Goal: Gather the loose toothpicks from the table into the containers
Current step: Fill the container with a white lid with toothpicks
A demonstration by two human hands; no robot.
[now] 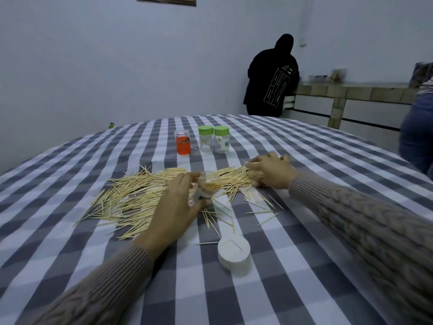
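— What is the left hand (178, 202) doing?
— Gripping an open jar (208, 187) full of toothpicks, over the loose toothpicks (140, 191) lying across the checked tablecloth (304, 266).
— And the right hand (271, 170)?
— Reaching, fingers curling around a bunch of them.

Pale straw-yellow toothpicks (150, 195) lie across a grey-and-white checked tablecloth (304, 266). A clear jar (182, 142) holds bright orange inside; two clear jars (213, 139) wear lime-green lids. A white lid (234, 254) sits on the checks. Beige cable-knit sleeves (365, 221) have ribbed cuffs. By the pale blue-white wall (117, 55), a person's black hooded top (271, 83) bears white line print.
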